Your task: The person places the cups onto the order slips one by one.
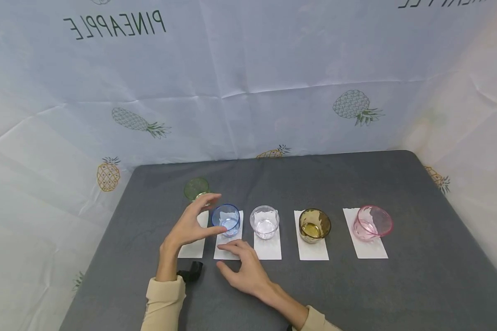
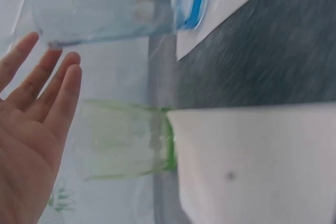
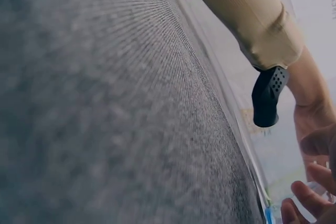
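Observation:
A blue-tinted glass (image 1: 227,216) stands upright on a white paper strip (image 1: 227,252). My left hand (image 1: 192,224) curves around its left side, thumb in front and fingers behind; in the left wrist view the fingertips lie close to the glass (image 2: 110,9), and contact is unclear. My right hand (image 1: 246,269) hovers over the front of the strips, fingers loosely extended, thumb apart, holding nothing. Beyond my left hand, a green glass (image 1: 196,187) stands behind the leftmost paper strip (image 1: 192,250). Just right of the blue one stands a clear glass (image 1: 264,216) on its own strip.
Farther right, an amber glass (image 1: 314,223) and a pink glass (image 1: 374,223) stand on paper strips. The dark grey tabletop (image 1: 422,285) meets pineapple-printed cloth (image 1: 248,55) at its back and sides. A black wrist device (image 1: 192,271) sits beside the left sleeve.

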Demonstrator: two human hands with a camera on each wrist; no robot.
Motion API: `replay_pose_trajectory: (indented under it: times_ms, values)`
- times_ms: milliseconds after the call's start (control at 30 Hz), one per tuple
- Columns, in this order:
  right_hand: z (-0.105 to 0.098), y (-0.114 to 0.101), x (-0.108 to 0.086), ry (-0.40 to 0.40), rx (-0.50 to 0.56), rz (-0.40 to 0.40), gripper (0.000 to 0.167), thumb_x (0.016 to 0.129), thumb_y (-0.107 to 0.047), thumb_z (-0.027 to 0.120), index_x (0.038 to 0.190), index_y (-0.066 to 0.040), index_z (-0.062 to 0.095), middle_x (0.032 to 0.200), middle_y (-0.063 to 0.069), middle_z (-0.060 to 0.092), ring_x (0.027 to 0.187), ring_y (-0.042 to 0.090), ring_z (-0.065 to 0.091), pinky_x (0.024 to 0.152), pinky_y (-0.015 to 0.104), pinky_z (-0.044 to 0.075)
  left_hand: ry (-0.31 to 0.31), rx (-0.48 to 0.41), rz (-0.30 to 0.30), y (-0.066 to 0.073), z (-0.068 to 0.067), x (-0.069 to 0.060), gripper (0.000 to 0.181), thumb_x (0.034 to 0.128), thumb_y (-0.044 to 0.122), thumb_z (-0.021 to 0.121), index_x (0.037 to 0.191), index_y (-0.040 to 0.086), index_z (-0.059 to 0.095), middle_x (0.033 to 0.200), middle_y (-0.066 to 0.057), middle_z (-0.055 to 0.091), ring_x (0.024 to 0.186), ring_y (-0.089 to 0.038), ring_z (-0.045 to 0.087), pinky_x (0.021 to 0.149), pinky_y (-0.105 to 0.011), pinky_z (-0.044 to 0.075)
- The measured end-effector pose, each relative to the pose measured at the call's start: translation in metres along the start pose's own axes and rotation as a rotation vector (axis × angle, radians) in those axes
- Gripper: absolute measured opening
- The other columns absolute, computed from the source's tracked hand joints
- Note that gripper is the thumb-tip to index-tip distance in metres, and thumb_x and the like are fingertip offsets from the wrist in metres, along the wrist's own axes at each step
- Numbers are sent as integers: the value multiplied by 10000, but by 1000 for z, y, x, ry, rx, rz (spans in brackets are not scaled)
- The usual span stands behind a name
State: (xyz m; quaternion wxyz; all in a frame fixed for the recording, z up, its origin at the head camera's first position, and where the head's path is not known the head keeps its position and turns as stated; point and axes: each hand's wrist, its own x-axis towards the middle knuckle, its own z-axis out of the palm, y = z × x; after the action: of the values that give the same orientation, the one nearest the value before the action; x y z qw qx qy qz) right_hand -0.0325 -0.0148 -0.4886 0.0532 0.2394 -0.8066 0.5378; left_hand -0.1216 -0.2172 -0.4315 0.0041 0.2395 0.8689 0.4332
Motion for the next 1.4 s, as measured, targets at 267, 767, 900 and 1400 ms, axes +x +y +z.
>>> replay_pose_trajectory:
  times_ms: [267,767,900,1400]
  values:
    - [14,0,10,-28,50,-53,389,864,-143,778,1230,-28,719,1079,105,726,976,233,674,833,267,565,87,52,7,-4,-26,4,812,759,124,910,1462,54,508,1436,-175,556,1317,-370,556,1083,-559,487]
    - [37,-8,36,-169,-100,86,395,916,-255,742,1275,-97,706,565,-92,577,494,-116,364,487,71,320,212,39,10,-24,-47,4,819,760,23,882,1482,81,501,1411,-203,551,1288,-338,549,1073,-460,500]
    - [43,-9,40,-162,-202,104,383,915,-320,732,1260,-154,721,510,-129,540,481,-115,359,461,82,308,234,67,-29,-30,-50,5,807,769,59,886,1480,66,503,1428,-198,546,1306,-331,541,1091,-420,491]
    - [51,-2,49,-150,-328,155,482,892,-384,762,1302,-137,703,470,-97,530,432,-69,341,413,141,288,122,39,-113,-64,-61,19,870,805,121,847,1555,98,408,1580,-164,391,1414,-408,415,1148,-617,351]
